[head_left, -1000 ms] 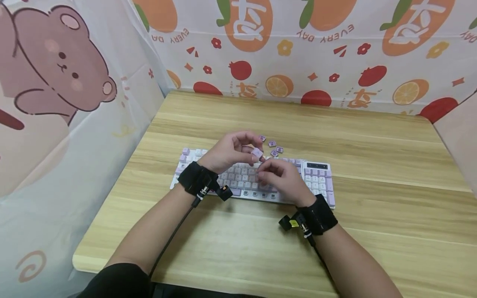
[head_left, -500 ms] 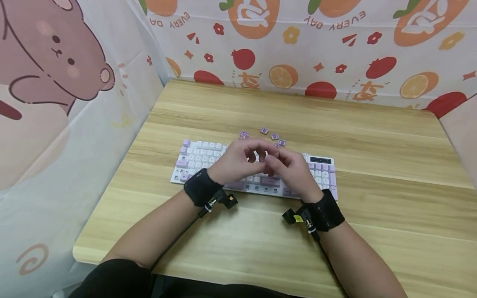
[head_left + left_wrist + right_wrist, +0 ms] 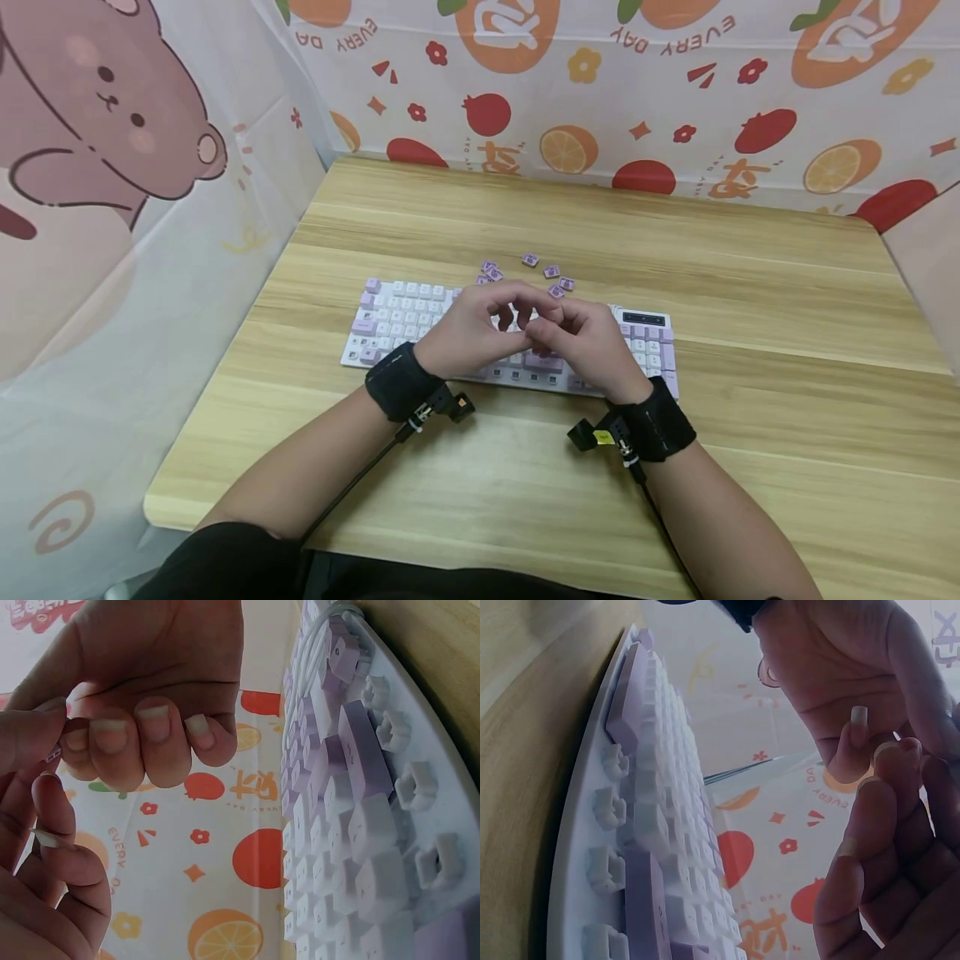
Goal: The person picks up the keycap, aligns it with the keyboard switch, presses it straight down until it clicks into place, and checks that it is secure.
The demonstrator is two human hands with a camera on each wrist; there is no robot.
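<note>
My left hand [image 3: 472, 337] and right hand [image 3: 596, 350] meet fingertip to fingertip over the middle of a white and purple keyboard [image 3: 401, 321]. A sliver of a small purple keycap [image 3: 52, 754] shows between the pinching fingers in the left wrist view; the rest is hidden. Both thumbs and forefingers close in on that spot. The right hand's other fingers are curled in towards its palm. Along the keyboard's front row, several bare switches [image 3: 415, 785] stand without caps, beside a long purple key [image 3: 365, 750].
Several loose purple keycaps [image 3: 530, 260] lie on the wooden table [image 3: 765, 333] just behind the keyboard. Black wrist straps [image 3: 405, 382] carry cameras with cables trailing along both forearms. A printed curtain [image 3: 585, 100] hangs behind the table and another at the left.
The right hand has come up to the left hand, and their fingertips now meet around the keycap that the left hand held in plain sight. The head view has tilted down slightly.
</note>
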